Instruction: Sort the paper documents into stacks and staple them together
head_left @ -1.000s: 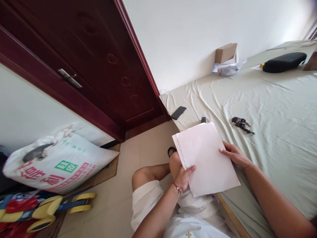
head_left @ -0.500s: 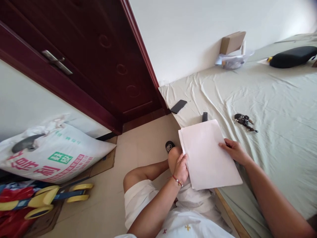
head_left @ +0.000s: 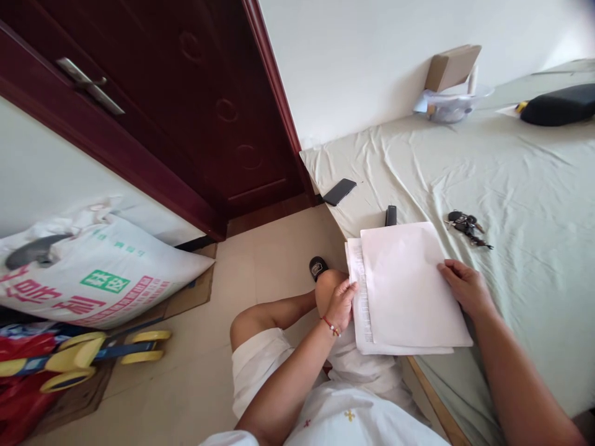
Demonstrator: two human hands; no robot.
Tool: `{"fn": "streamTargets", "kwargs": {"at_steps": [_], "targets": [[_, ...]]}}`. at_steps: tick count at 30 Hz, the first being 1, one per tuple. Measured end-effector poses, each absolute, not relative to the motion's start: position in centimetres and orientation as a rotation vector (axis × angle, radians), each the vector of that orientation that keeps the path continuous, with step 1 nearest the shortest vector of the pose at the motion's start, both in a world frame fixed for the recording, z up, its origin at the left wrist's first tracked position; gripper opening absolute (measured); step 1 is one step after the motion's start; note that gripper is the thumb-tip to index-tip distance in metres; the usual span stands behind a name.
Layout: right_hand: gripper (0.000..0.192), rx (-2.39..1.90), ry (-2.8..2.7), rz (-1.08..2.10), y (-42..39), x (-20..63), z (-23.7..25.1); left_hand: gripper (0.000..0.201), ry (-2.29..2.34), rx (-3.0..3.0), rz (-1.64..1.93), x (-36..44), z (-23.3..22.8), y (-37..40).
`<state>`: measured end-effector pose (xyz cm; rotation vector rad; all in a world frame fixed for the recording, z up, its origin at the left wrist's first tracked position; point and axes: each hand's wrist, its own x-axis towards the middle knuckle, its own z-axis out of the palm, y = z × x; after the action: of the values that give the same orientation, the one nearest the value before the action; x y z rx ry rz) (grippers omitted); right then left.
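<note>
A stack of white paper sheets [head_left: 409,291] lies at the near corner of a bed covered by a pale green sheet [head_left: 525,186]. My left hand [head_left: 341,303] grips the stack's left edge, beside my bent knee. My right hand [head_left: 467,288] holds the top sheet at its right edge. The top sheet sits shifted to the right, so a strip of printed text shows on the sheet under it.
On the bed lie a dark phone [head_left: 339,191], a small black object [head_left: 391,215], a bunch of keys [head_left: 466,225], a black case [head_left: 558,104] and a cardboard box with a plastic container [head_left: 449,83]. A dark red door [head_left: 195,111], a printed sack [head_left: 97,272] and a yellow toy [head_left: 88,359] stand to the left.
The top sheet has slid to the right with my right hand, uncovering the printed edge of the sheet below. My left hand stayed at the left edge. The view drifted slightly.
</note>
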<state>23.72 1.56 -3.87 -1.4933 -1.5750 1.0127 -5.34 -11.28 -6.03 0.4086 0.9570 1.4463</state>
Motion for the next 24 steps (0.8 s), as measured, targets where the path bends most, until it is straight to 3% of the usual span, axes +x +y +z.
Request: {"fn": "streamTargets", "kwargs": {"at_steps": [4,15,21,24], "targets": [[0.033,-1.537,-1.510,1.000,1.4,23.6,-3.5,0.042,0.953,0.485,1.458,-4.4,-6.0,-11.7],[0.039,-1.295,-0.862,1.441,0.4,24.5,-1.7,0.048,1.018,0.523,1.491,-3.8,-6.2,-11.7],[0.050,-1.352,-1.082,1.444,0.6,24.3,-1.8,0.087,1.106,0.528,1.602,-3.6,-6.6,-11.9],[0.053,-1.351,-1.246,1.434,0.5,24.1,-1.7,0.090,1.142,0.596,1.613,-3.5,-6.7,-12.1]]}}
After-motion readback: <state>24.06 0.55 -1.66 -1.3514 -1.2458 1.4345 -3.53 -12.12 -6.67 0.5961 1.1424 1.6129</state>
